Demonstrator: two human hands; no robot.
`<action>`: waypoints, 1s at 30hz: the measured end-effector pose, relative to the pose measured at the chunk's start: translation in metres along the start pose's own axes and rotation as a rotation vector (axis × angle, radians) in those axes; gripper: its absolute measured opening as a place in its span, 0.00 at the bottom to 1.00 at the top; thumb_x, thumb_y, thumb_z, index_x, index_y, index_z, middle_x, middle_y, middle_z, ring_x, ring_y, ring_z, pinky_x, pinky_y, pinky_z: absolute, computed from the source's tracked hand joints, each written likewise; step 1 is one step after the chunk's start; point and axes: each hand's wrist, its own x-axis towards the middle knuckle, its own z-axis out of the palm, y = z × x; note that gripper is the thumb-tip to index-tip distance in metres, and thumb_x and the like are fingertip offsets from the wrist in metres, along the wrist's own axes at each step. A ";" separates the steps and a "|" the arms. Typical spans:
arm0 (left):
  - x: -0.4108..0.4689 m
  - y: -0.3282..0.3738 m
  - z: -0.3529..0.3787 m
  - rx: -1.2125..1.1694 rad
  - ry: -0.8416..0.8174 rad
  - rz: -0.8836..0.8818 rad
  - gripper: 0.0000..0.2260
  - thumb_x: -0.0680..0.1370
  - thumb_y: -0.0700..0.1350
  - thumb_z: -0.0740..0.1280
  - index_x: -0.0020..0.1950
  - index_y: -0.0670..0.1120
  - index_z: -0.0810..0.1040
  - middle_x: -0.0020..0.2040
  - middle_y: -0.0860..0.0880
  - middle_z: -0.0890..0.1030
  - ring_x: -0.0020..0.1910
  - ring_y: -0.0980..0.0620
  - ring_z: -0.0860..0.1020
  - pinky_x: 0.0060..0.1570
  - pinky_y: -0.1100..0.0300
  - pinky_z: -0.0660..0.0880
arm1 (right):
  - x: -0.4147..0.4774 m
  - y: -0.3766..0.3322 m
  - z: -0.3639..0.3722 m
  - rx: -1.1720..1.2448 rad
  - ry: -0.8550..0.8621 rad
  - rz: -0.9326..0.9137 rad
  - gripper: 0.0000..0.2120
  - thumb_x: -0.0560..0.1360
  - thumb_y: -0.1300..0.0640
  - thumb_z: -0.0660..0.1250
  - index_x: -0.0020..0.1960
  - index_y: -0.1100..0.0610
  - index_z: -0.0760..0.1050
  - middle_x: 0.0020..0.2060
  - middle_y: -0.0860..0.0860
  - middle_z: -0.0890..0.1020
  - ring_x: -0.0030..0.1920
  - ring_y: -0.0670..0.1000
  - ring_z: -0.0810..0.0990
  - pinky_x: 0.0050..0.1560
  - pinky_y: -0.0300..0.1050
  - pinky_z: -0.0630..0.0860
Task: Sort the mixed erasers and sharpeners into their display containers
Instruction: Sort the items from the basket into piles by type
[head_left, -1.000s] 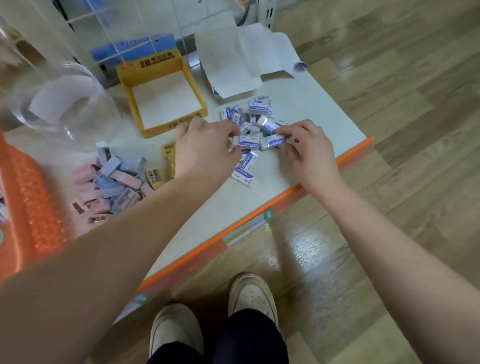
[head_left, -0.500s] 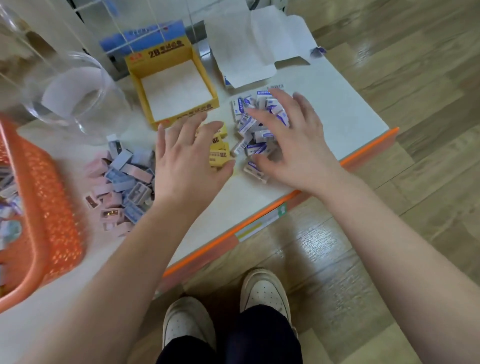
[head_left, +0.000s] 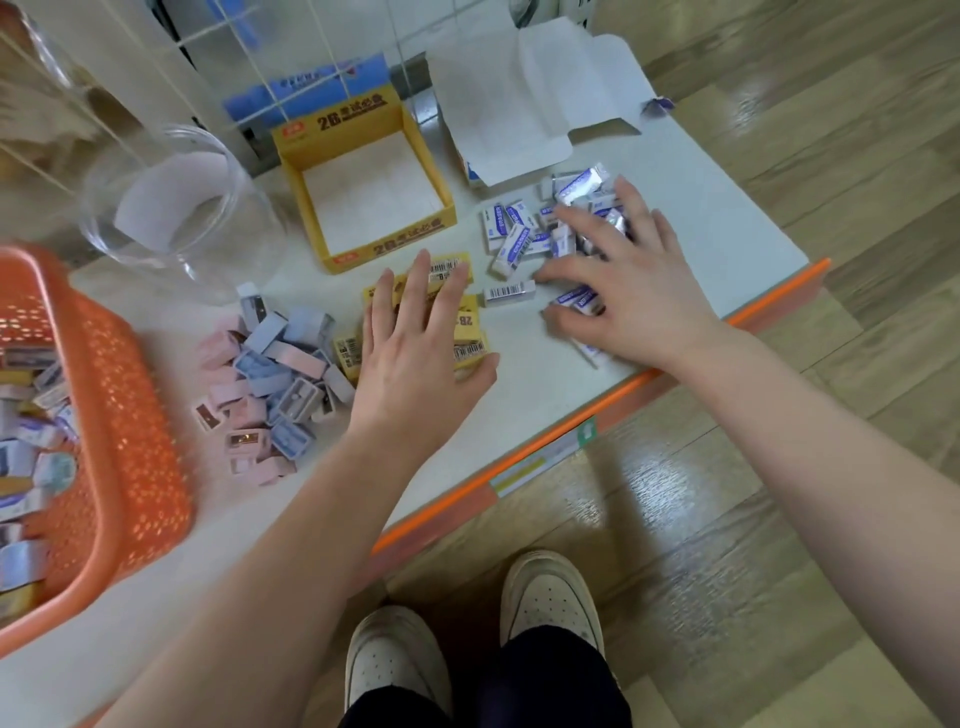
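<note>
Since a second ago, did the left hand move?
Yes. The left hand slid left, off the white erasers, onto the yellow erasers in front of the yellow box.

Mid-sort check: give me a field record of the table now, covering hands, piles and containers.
left hand: fingers spread, flat on the yellow erasers
right hand: fingers spread over the white-and-blue erasers
sharpeners: pink and blue pile, left of the yellow erasers
yellow display box: empty
clear jar: no sharpeners seen inside
orange basket: mixed items inside
</note>
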 end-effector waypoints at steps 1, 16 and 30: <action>0.001 0.001 0.002 -0.011 0.001 -0.004 0.34 0.77 0.57 0.62 0.77 0.56 0.46 0.78 0.53 0.41 0.76 0.46 0.39 0.74 0.45 0.44 | -0.001 0.003 -0.001 0.009 0.001 -0.007 0.24 0.66 0.37 0.56 0.57 0.43 0.78 0.72 0.47 0.64 0.74 0.64 0.49 0.69 0.69 0.49; 0.011 0.008 0.020 -0.005 0.112 -0.070 0.32 0.76 0.59 0.60 0.77 0.54 0.52 0.78 0.48 0.47 0.75 0.40 0.41 0.72 0.39 0.43 | 0.037 -0.030 0.011 -0.146 -0.060 0.031 0.24 0.73 0.34 0.56 0.68 0.35 0.64 0.73 0.45 0.61 0.74 0.62 0.51 0.69 0.66 0.44; 0.014 0.018 0.014 -0.100 0.100 -0.130 0.34 0.78 0.59 0.60 0.77 0.55 0.45 0.78 0.50 0.41 0.75 0.41 0.40 0.72 0.38 0.43 | 0.016 -0.010 0.005 -0.046 0.064 -0.006 0.25 0.71 0.33 0.52 0.63 0.39 0.72 0.65 0.49 0.71 0.70 0.58 0.60 0.69 0.68 0.48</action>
